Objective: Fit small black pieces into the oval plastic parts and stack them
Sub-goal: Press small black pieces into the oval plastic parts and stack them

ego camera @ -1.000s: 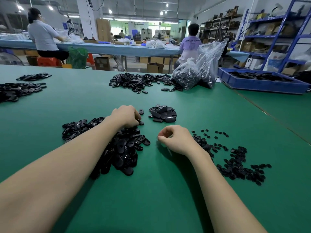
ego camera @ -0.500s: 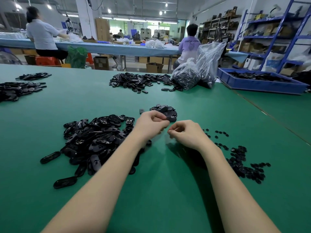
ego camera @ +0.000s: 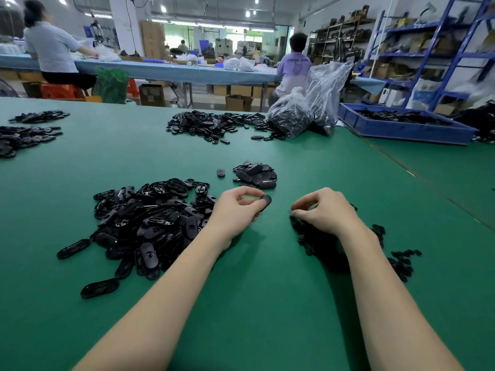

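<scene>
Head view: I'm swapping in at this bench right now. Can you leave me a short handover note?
Left hand: fingers pinch one oval part just above the table.
Right hand: fingers curled over the small black pieces; whether it holds one cannot be told.
Unfitted ovals: big pile on the left.
Done: small heap ahead of the hands.
Left: fit the held oval, add it to that heap, then work through the big pile.

left hand (ego camera: 237, 210) pinching oval part (ego camera: 265, 201), right hand (ego camera: 321, 210) over small pieces (ego camera: 316, 236)
</scene>
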Motion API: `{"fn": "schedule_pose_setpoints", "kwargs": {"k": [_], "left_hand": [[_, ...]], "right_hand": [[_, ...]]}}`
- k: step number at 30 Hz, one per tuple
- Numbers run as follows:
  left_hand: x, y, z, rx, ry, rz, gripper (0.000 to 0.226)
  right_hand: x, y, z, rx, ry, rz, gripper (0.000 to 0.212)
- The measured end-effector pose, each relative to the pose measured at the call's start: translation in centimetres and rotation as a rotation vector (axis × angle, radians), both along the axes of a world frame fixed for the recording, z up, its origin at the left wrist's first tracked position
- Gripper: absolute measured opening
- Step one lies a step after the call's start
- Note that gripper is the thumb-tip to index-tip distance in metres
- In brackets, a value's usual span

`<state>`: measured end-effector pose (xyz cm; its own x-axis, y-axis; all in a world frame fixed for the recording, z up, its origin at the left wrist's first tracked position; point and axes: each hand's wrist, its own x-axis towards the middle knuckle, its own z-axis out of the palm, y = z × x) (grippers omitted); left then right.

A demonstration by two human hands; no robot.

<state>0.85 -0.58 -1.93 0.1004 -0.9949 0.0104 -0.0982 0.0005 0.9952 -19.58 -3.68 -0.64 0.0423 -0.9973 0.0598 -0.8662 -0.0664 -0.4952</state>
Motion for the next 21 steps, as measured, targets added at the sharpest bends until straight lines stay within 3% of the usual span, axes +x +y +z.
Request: {"fn": "schedule_pose_setpoints", "kwargs": {"k": [7,15,21], "left_hand": [[0.1,-0.2,0.1,0.006,0.009,0.013,0.015],[0.5,-0.1,0.3,0.036,0.050,0.015,0.014],[0.7,0.1,0.6,0.046,0.029,-0.001,0.025]], "right_hand": [[0.8,0.0,0.0,-0.003,0.080,-0.007,0.004],[3.1,0.3,0.4,-0.048,-0.538,0.182,0.006],[4.2,0.1,0.2,-0.045,-0.633,0.150,0.008]]}}
